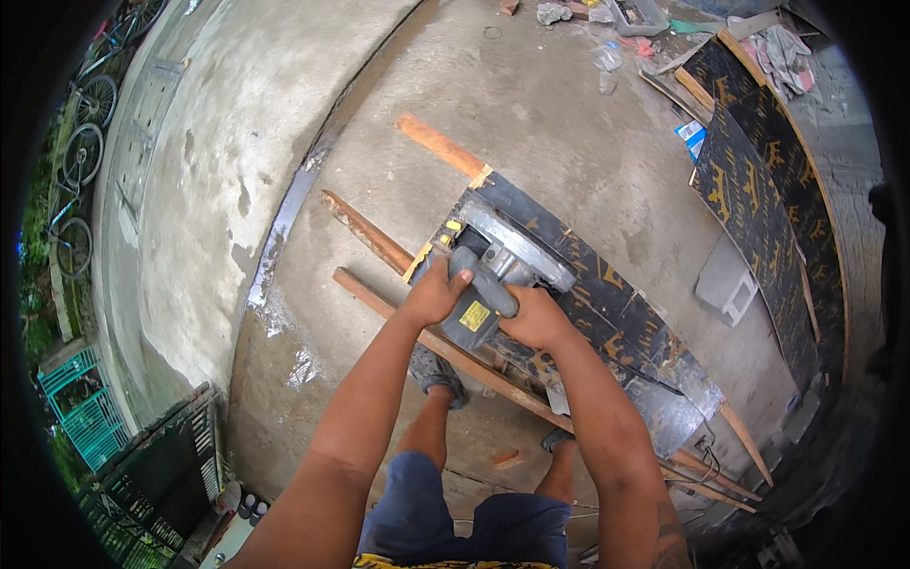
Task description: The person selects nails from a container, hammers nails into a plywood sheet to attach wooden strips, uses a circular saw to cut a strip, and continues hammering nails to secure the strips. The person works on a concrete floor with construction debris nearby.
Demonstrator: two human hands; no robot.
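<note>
- Your left hand point(438, 292) and right hand point(536, 318) have their fingers gripping the grey handheld circular saw with a silver guard point(493, 286), which sits on the black, gold-patterned plywood panel point(626, 327) beneath them.
- The work looks unfinished: panel extends beyond your right fingers, where a dark line may be cut or seam.
- Far ahead of your fingers, a pale plastic bin point(643, 31) holds indistinct odds and ends.

Both arms point(346, 417) reach forward and converge, left fingers point(461, 278) and right fingers point(518, 297) curled.
</note>
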